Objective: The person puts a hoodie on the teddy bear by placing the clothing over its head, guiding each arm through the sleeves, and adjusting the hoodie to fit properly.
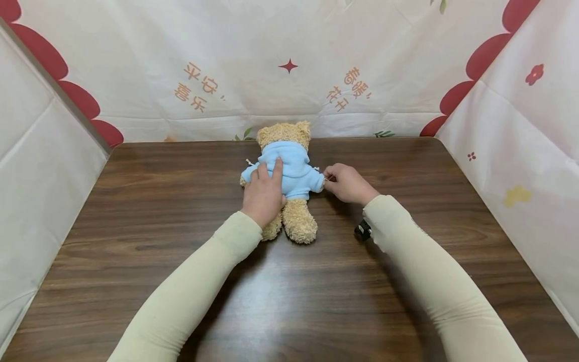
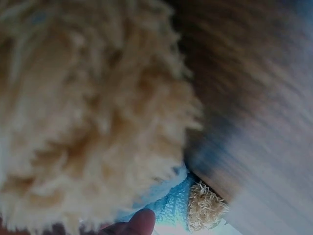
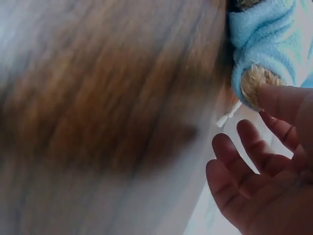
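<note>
A tan plush teddy bear [image 1: 300, 226] in a light-blue hoodie [image 1: 289, 151] lies on the table, its back with the hood turned up. My left hand [image 1: 264, 193] rests on the bear's lower back with its fingers stretched toward the head. Blurred tan fur [image 2: 88, 107] fills much of the left wrist view, with a fingertip [image 2: 143, 221] on the blue cloth below. My right hand [image 1: 348, 183] pinches the paw [image 3: 252, 84] at the end of the bear's right-side sleeve between thumb and index finger. Its other fingers are spread, loosely bent.
The brown wood-grain table [image 1: 149, 201] reaches back to a printed white cloth [image 1: 253, 45]. Similar cloth hangs on both sides. A small black device [image 1: 362, 231] sits under the right wrist. White drawstring ends [image 3: 229, 115] show beside the hoodie.
</note>
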Demonstrator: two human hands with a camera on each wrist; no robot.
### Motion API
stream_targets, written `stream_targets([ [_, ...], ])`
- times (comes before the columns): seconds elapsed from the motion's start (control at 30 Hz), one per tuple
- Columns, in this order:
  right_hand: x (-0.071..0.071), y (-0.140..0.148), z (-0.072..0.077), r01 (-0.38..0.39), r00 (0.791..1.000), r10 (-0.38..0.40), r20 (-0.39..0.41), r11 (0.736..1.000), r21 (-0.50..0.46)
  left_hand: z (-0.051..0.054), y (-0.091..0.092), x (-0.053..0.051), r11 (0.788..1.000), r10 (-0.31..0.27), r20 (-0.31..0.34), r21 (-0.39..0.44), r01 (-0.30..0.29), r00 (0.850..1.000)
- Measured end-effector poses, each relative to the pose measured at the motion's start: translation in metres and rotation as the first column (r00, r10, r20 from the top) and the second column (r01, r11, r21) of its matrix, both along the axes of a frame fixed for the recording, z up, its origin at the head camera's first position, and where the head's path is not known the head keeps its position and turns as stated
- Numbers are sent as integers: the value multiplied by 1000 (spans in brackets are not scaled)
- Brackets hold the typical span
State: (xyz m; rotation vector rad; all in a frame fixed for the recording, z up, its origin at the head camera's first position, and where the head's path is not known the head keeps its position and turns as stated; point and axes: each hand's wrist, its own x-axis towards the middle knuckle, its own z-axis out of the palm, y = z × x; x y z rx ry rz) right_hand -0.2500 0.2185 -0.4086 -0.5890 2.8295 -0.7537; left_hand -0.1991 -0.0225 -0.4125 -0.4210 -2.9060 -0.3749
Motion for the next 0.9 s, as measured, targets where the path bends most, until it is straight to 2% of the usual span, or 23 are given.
stream_targets([
  [0.17,1,-3,7,46,994,-45,-104,999,7,1,-1,0,1000,5,4,-9,-5,1000],
  [0.27,-1,-4,9,84,979,-76,-191,996,34,1,-1,-1,1000,5,29,-8,-5,1000],
  [0.37,-2,-7,10,106,942,-67,-329,989,104,2,-1,-1,1000,-2,49,-2,2,999],
  [0.5,-1,-11,14,101,863,5,-505,978,181,2,-1,-2,1000,3,46,6,-3,999],
  [0.53,0,-11,15,98,856,13,-518,978,186,2,-1,-2,1000,4,42,6,-4,999],
  [0.57,0,-12,16,95,860,12,-509,979,182,2,-1,-2,1000,4,39,6,-4,999],
  [0.63,1,-10,19,83,901,-5,-434,984,161,2,-1,-2,1000,3,35,7,-3,999],
  [0.7,1,-8,21,56,950,-17,-311,992,116,2,-1,-1,1000,1,30,4,-2,1000],
  [0.77,0,-5,22,22,983,-9,-183,997,71,2,-1,-1,1000,5,24,0,-5,1000],
  [0.83,-1,-1,20,-23,996,28,-81,998,58,1,-2,-1,1000,8,19,-5,-8,1000],
  [0.9,-2,1,16,-51,998,53,-30,997,56,0,-3,-1,1000,10,17,-11,-10,1000],
])
